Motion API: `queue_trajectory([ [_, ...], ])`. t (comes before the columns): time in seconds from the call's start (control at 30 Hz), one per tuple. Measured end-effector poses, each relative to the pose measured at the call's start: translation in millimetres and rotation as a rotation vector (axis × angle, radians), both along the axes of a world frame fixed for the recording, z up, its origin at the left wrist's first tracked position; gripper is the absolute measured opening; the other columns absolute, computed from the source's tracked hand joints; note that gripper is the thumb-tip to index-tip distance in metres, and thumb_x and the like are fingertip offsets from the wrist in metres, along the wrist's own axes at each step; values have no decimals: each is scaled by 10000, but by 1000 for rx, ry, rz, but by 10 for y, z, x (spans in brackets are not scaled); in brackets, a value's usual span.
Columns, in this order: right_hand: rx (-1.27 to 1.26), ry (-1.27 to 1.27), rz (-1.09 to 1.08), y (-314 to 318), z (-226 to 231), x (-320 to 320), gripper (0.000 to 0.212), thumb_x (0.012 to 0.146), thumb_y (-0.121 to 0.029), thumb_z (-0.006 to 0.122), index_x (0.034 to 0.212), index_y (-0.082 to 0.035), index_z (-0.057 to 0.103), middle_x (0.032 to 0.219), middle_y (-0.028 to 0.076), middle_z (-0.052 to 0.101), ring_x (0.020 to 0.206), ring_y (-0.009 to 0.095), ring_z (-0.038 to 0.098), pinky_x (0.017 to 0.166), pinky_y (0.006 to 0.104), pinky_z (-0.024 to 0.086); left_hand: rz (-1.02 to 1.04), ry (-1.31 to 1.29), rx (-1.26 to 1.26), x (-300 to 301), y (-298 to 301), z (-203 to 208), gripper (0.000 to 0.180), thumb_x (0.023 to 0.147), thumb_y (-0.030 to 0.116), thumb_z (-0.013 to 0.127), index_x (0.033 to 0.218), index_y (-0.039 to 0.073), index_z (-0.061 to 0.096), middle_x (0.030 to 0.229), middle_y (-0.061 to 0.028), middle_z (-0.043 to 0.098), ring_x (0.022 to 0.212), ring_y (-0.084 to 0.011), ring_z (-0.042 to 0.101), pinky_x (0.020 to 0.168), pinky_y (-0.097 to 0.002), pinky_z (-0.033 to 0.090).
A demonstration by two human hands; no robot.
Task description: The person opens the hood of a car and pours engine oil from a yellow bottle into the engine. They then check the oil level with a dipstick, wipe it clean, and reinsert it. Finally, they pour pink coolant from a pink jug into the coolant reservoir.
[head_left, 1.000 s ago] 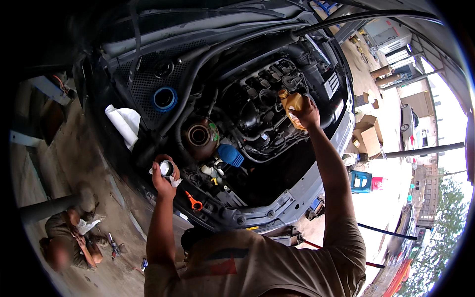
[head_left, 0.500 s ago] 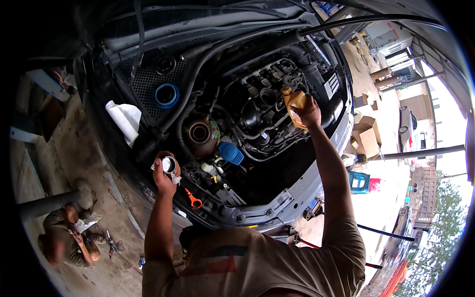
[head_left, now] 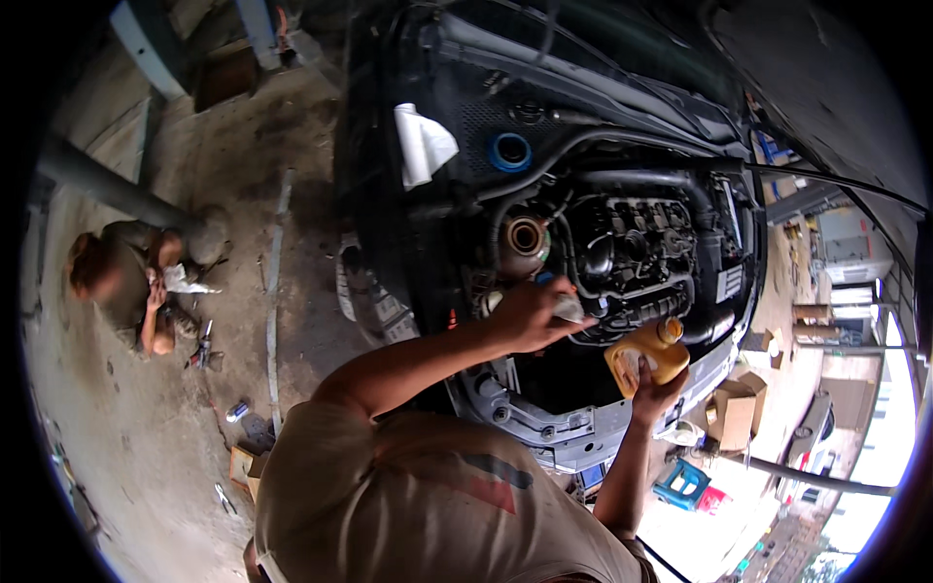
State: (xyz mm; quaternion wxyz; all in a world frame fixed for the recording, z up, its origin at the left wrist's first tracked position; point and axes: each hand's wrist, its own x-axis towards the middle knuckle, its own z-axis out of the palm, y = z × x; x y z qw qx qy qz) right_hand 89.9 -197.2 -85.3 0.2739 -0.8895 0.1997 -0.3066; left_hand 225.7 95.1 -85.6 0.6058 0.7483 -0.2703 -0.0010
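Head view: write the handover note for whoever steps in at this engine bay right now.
Left hand: closed around a small pale object, kind unclear, over the open engine bay.
Right hand: grips the yellow oil bottle at the front edge of the bay, its spout toward the engine.
Done: bonnet up, bottle in hand.
Left: whether any oil has gone in cannot be told; white rag lies by the blue cap.

The engine bay (head_left: 622, 243) fills the upper centre of the frame; a crouching person (head_left: 131, 282) is far left; boxes (head_left: 729, 413) lie lower right.
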Motion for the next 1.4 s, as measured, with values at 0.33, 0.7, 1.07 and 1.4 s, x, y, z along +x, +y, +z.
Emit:
queue_trajectory([
  [0.33, 241, -1, 253, 1342, 244, -943, 799, 685, -281, 856, 1293, 22, 437, 1219, 165, 531, 1094, 289, 527, 966, 370, 409, -144, -216, 245, -864, 79, 754, 755, 741, 619, 682, 1017, -67, 529, 640, -148, 607, 551, -307, 622, 501, -391, 502],
  [0.7, -146, 62, 515, 1913, 537, -922, 762, 562, -272, 872, 1191, -16, 526, 1073, 161, 599, 936, 382, 569, 827, 463, 461, 100, -224, 661, -1396, 739, 856, 675, 849, 555, 580, 1103, -68, 526, 675, -164, 658, 615, -294, 673, 512, -400, 530],
  [1.07, 40, 52, 503, 1692, 262, -1382, 779, 524, -321, 889, 1135, 3, 531, 973, 162, 588, 879, 382, 551, 784, 464, 448, -381, -46, 493, -1605, 832, 731, 478, 829, 176, 668, 1180, 17, 384, 878, -197, 653, 796, -372, 648, 680, -437, 508],
  [1.4, -42, 94, 333, 1435, 74, -2029, 705, 571, -427, 849, 1144, -109, 589, 897, 94, 570, 828, 301, 555, 697, 426, 413, -428, -36, 1006, -1979, 336, 906, 471, 794, 328, 710, 1066, 30, 467, 840, -225, 664, 868, -402, 647, 743, -484, 503],
])
